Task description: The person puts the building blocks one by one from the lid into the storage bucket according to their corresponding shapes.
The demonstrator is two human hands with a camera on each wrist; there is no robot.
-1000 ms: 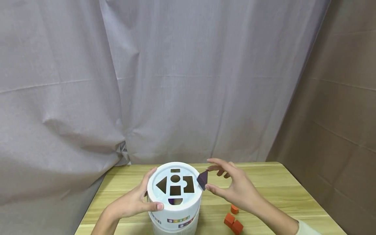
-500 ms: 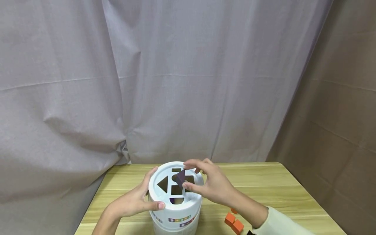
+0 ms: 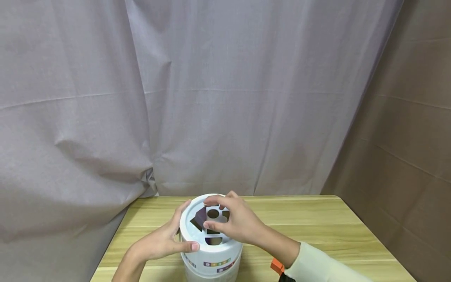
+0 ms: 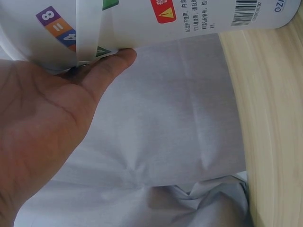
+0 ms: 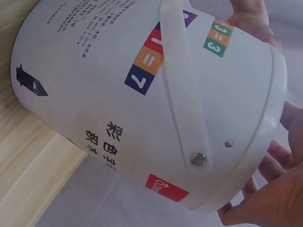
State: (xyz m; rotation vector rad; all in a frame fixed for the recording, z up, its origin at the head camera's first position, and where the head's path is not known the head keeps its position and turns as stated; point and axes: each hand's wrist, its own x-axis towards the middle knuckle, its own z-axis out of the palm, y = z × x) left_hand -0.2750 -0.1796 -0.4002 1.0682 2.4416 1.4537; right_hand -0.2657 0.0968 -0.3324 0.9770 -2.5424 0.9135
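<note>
A white round bucket [image 3: 211,272] stands on the table under a lid [image 3: 192,236] cut with several shaped holes. My left hand [image 3: 163,239] grips the lid's left side, thumb at the front edge and fingers behind; the left wrist view shows a fingertip against the printed wall of the bucket [image 4: 203,16]. Over the left part of the lid, my right hand [image 3: 239,221] pinches a dark purple triangular block [image 3: 201,215] between thumb and fingers. The block overlaps the triangular hole, tilted to it. In the right wrist view the lid's rim hides the block from sight.
Orange blocks [image 3: 277,266] lie on the wooden table [image 3: 303,219] right of the bucket, partly covered by the right sleeve [image 3: 313,260]. A white carrying handle [image 5: 182,94] hangs against the bucket's side. Grey curtains [image 3: 225,98] rise behind the table.
My right hand has carried the purple block leftward from beyond the lid's right edge to over the triangular hole. The left hand has stayed on the lid. The sleeve now covers more orange blocks.
</note>
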